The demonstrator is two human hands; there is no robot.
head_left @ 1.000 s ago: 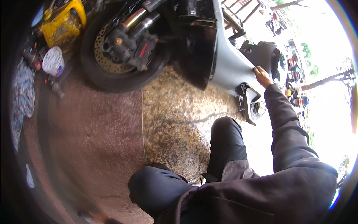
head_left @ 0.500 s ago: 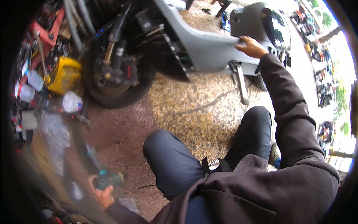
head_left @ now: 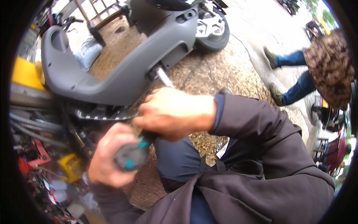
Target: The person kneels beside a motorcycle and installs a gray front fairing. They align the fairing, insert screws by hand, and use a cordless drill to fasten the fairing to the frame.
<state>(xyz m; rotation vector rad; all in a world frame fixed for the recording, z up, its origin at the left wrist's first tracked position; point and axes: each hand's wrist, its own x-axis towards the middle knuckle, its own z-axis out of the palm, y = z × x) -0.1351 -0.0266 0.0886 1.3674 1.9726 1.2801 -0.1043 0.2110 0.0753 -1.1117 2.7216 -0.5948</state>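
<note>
My left hand (head_left: 108, 158) grips a dark grey and teal power tool (head_left: 132, 158) low in the middle of the view, a little blurred. My right hand (head_left: 173, 112) is closed over the tool's far part, its fingertips partly hidden. Just beyond both hands stands a grey scooter (head_left: 102, 91), with a metal kickstand (head_left: 164, 77) behind my right hand and a dark slotted metal part (head_left: 99, 115) along its lower edge.
Red (head_left: 39, 153) and yellow (head_left: 69, 166) parts lie in clutter at lower left, below several pipes. A pale bag (head_left: 87, 52) is behind the scooter. At right, a person in camouflage (head_left: 324, 65) stands on the pavement; a seated person (head_left: 335, 156) is farther back.
The view has swung across the scooter. My right hand has left the scooter body for the tool, which my left hand has raised from low left. A person in camouflage has appeared at right.
</note>
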